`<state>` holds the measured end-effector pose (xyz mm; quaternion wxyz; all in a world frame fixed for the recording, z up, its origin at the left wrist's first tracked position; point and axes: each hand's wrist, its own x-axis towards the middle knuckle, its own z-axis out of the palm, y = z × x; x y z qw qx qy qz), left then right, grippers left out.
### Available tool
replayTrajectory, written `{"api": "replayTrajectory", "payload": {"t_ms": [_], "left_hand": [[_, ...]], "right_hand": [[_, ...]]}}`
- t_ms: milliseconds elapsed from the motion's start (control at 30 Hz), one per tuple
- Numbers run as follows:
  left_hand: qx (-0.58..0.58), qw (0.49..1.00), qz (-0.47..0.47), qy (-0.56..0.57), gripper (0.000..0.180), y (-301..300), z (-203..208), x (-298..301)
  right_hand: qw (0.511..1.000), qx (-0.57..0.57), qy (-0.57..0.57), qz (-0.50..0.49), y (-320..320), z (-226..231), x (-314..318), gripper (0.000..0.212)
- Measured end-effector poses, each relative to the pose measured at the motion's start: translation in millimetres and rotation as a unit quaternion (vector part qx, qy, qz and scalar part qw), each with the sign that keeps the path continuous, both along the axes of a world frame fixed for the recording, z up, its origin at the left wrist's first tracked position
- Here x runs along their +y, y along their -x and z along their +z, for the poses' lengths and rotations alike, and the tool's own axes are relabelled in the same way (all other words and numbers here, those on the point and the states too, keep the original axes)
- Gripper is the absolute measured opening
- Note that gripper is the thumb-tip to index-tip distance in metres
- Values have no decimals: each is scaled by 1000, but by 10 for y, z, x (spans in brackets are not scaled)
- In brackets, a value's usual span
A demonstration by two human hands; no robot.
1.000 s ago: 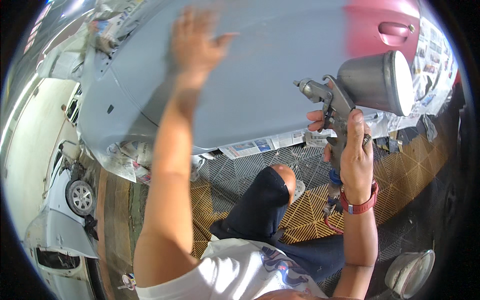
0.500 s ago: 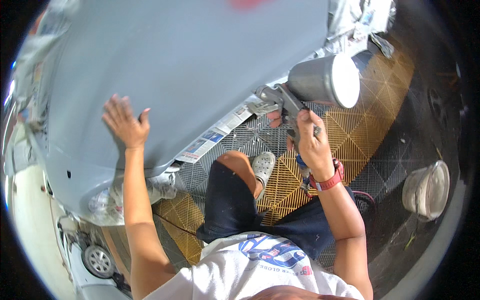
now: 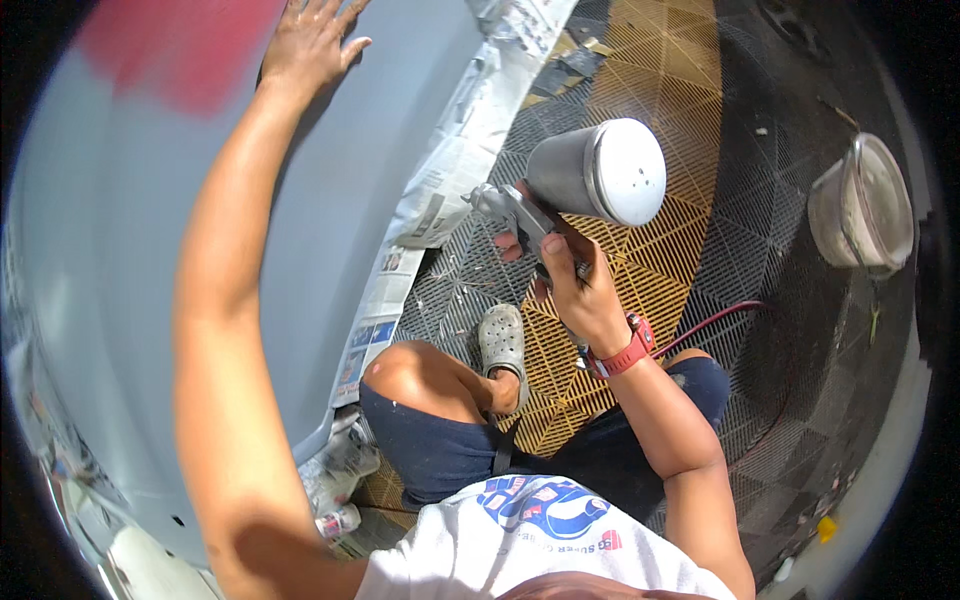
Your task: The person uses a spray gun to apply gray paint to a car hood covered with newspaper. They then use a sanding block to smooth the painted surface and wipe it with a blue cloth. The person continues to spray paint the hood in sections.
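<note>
My right hand (image 3: 588, 290) grips a metal spray gun (image 3: 512, 208), its fingers wrapped round the handle. A large silver paint cup with a white lid (image 3: 630, 172) sits tilted on top of the gun, whose nozzle faces the grey car body panel (image 3: 340, 180). Far forward, my left hand (image 3: 308, 48) is stretched out with fingers spread, flat against or just over the panel; the fingertips are close to the top of the view. A blurred red patch (image 3: 190, 50) shows on the grey surface beside that hand.
Newspaper masking (image 3: 440, 190) lines the panel's lower edge. A red hose (image 3: 715, 318) runs behind my right wrist. Gold and dark grey grid tiles (image 3: 640, 270) form the floor, and a whitish bucket (image 3: 835, 215) stands at the right. Crumpled plastic (image 3: 345, 465) lies near my knee.
My left hand has moved forward along the panel, up to the red patch. The view has shifted, bringing more of that patch into sight. The spray gun stays in my right hand.
</note>
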<state>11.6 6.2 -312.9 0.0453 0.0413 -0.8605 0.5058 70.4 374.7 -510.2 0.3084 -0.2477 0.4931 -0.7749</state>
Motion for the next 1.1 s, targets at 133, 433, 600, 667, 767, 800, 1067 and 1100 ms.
{"api": "replayTrajectory", "payload": {"t_ms": [133,433,600,667,767,800,1067,1100], "left_hand": [[-16,1000,-14,5,87,845,-181,-130],[-71,994,36,73,86,1260,-1675,-175],[-185,975,23,124,89,1417,-2268,-280],[-217,964,26,149,88,1565,-2382,-316],[-290,943,40,159,84,1623,-2485,-324],[-311,937,44,155,83,1557,-2502,-317],[-404,906,34,122,79,-520,-2416,-184],[-414,902,32,121,82,-864,-2411,-152]], "right_hand": [[998,12,-19,-54,88,-77,198,57],[993,14,-56,-100,175,-252,288,53],[996,15,-5,-83,111,-358,164,59],[998,0,4,-63,59,-371,159,63],[999,-12,7,-50,0,-394,168,61],[999,-2,-14,-50,-16,-409,168,58],[998,-18,36,-45,-94,-501,-149,44],[998,-11,44,-39,-106,-496,-163,44]]}}
